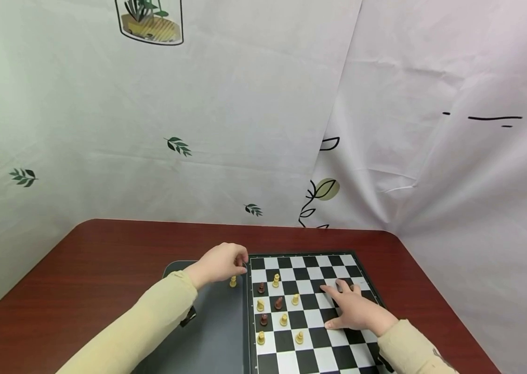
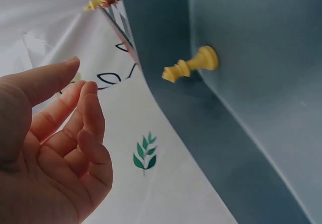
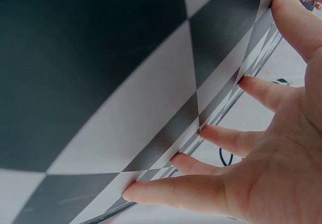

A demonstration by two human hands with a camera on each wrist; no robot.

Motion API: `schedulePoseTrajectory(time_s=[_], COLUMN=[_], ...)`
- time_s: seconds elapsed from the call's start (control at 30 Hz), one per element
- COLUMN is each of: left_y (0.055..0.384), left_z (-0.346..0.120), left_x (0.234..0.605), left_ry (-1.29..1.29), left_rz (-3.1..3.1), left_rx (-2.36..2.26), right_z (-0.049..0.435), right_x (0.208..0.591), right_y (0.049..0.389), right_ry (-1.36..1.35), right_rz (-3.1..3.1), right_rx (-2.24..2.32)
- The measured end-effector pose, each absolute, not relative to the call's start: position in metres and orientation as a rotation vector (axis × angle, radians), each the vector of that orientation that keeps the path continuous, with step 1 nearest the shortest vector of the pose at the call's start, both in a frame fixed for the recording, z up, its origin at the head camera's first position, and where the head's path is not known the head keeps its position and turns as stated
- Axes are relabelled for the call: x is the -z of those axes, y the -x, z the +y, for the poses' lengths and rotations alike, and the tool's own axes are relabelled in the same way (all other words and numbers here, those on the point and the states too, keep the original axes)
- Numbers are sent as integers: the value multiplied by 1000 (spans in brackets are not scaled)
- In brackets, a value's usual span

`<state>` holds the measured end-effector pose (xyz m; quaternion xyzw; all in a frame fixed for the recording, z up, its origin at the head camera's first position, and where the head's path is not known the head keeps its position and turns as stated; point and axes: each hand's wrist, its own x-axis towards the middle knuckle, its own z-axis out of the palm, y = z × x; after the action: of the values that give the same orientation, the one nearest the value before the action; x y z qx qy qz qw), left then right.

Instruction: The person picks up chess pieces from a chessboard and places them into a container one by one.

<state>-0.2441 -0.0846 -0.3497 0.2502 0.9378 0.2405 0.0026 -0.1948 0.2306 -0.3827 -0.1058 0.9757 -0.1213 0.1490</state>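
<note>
My left hand (image 1: 221, 262) hovers over the top of a grey tray (image 1: 216, 322), by the left edge of a black-and-white chessboard (image 1: 310, 317). In the left wrist view its thumb and loosely bent fingers stand apart with nothing between them. A yellow chess piece (image 2: 193, 65) stands on the grey surface close to that hand. My right hand (image 1: 350, 306) is spread on the right part of the board, its fingertips (image 3: 133, 190) touching the squares. Several yellow pieces (image 1: 276, 280) and dark red pieces (image 1: 279, 303) stand on the board's left columns.
A reddish-brown table (image 1: 104, 270) lies under the board and tray. Behind it hangs a white cloth (image 1: 226, 130) printed with leaves. The tray adjoins the board's left side.
</note>
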Motion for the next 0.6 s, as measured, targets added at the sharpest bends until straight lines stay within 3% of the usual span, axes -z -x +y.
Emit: schedulePoseTrajectory(time_s=[0.6], left_y=[239], left_z=[-56], left_x=[350], left_ry=[-891], left_rz=[2825], left_rx=[-769], right_z=[230], right_x=[383], right_y=[195], right_ry=[283], right_rz=[2803], right_rx=[345])
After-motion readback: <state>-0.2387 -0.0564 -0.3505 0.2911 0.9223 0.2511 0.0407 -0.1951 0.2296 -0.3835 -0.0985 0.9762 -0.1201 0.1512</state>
